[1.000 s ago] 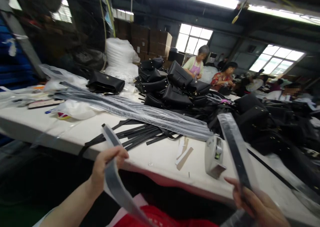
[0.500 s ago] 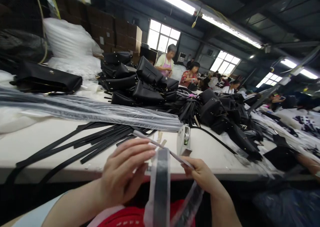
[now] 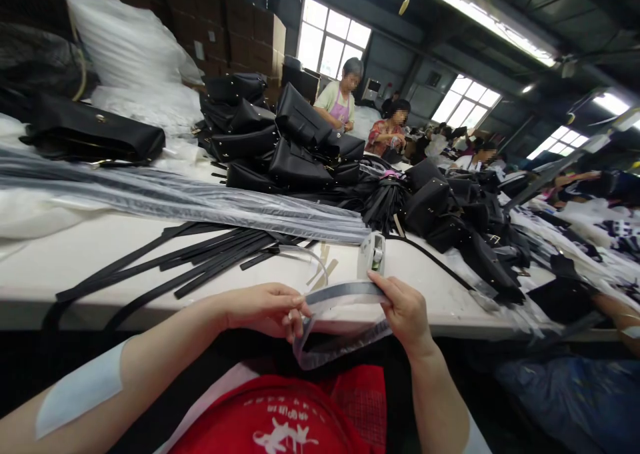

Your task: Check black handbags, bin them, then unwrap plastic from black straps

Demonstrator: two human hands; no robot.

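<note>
A clear plastic sleeve (image 3: pixel 345 299) holds a dark strap (image 3: pixel 345 290), stretched between the two hands just past the near edge of the white tabletop (image 3: pixel 35 257). The left hand (image 3: pixel 275 307) is curled with its fingertips closed on one part of it, and the right hand (image 3: pixel 407 307) pinches another part between thumb and fingers; a loop of the sleeved strap hangs below them. A bundle of similar sleeved straps (image 3: pixel 240 211) lies across the tabletop, each clear casing showing a dark band inside. Behind it sits a heap of black handbags (image 3: pixel 300 164), while a single black handbag (image 3: pixel 95 131) lies apart at the left with its mouth gaping — what is inside cannot be seen. Brown cardboard cartons (image 3: pixel 250 37) are stacked farther back. The wearer's red apron (image 3: pixel 280 414) carries a white figure (image 3: pixel 285 435) and a line of white characters, too small and blurred to read. A pale tape dispenser (image 3: pixel 371 251) stands just beyond the right hand, its lower part hidden by the thumb and the strap. Bare black straps (image 3: pixel 220 261) spread over the tabletop beyond the left forearm, some drooping over the near edge. White plastic wrapping (image 3: pixel 130 47) is piled at the left rear, and across the heap two co-workers — one in a lilac apron (image 3: pixel 341 109), one in a red patterned top (image 3: pixel 379 137) — have their hands together in front of them.
</note>
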